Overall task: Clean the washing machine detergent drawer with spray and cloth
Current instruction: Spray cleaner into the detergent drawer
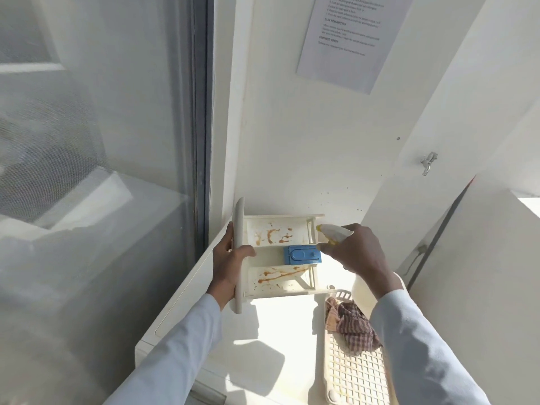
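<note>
The white detergent drawer (279, 255) rests on top of the washing machine (274, 325), its compartments smeared with brown stains and a blue insert (302, 254) in the middle. My left hand (226, 266) grips the drawer's front panel at its left end. In my right hand (355, 251) is a spray bottle (331, 232) with a white and yellow head, its nozzle aimed left at the drawer's right end. The bottle's body is mostly hidden behind my hand. A brown checked cloth (352, 325) lies crumpled to the right.
The cloth lies on a cream perforated tray (355, 372) at the machine's right side. A glass door with mesh (96, 141) stands to the left. On the white wall behind hang a printed sheet (350, 39) and a metal hook (429, 162).
</note>
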A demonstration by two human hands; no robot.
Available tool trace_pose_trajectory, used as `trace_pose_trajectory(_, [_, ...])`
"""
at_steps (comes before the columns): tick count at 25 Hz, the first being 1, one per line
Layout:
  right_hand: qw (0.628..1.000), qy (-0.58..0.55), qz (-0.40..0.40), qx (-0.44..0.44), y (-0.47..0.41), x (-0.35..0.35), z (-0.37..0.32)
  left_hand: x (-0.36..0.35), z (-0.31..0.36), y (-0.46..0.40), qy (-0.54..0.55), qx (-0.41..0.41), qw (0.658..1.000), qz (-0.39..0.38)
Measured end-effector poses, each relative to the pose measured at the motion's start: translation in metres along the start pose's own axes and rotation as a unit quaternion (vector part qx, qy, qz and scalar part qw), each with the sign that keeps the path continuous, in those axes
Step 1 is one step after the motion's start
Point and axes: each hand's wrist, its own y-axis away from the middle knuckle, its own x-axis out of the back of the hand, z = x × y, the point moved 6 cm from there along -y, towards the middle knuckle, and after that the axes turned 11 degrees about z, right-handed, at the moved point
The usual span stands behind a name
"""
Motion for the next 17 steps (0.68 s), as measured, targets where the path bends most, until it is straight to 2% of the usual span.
trace_pose_trajectory(8, [0.998, 0.055, 0.021, 0.004, -0.001, 0.030, 0.007, -0.002, -0.010, -0.004, 0.002, 0.012, 1.000, -0.004])
trace_pose_trajectory(17, [0.998, 0.034, -0.004, 0.047, 0.011, 0.021, -0.023, -0.009, -0.012, -0.002, 0.000, 0.011, 1.000, -0.001])
